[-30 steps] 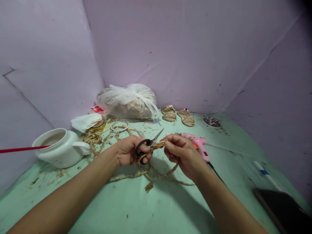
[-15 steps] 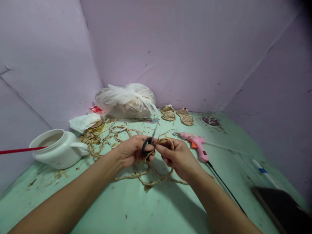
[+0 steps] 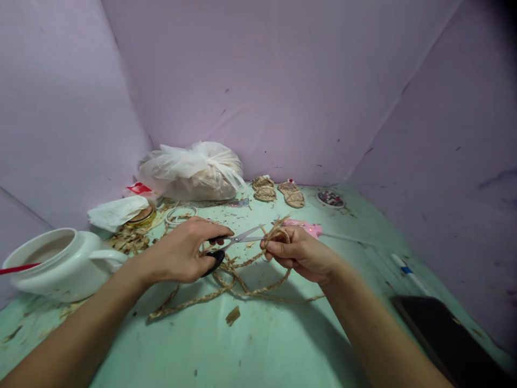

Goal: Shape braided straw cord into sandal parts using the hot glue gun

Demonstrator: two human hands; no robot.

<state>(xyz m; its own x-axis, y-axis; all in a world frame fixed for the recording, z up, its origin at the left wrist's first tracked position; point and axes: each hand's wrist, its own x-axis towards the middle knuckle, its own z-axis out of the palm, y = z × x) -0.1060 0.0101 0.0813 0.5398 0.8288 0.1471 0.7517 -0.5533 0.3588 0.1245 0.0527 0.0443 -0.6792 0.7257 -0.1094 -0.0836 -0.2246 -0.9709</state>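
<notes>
My left hand (image 3: 188,249) has its fingers in the black handles of a pair of scissors (image 3: 231,246). The scissors' blades are spread and point right, at the frayed fibres beside my right hand. Pinched in my right hand (image 3: 301,250) is a coiled end of braided straw rope (image 3: 278,235), with loose strands sticking up. More of the rope trails down and lies in loops on the green table under both hands. Just behind my right hand lies a pink glue gun (image 3: 313,230), partly hidden by it.
At left stands a white pot (image 3: 60,264) with a red stick in it. Behind are a tied plastic bag (image 3: 194,171), a tape roll (image 3: 180,214), small woven soles (image 3: 291,194) and a dish (image 3: 330,199). A dark flat device (image 3: 448,339) and a marker (image 3: 407,272) lie right.
My left hand has swung the scissors from upright to pointing right and spread the blades by the rope end. A small scrap shows on the table in front. The view has shifted right.
</notes>
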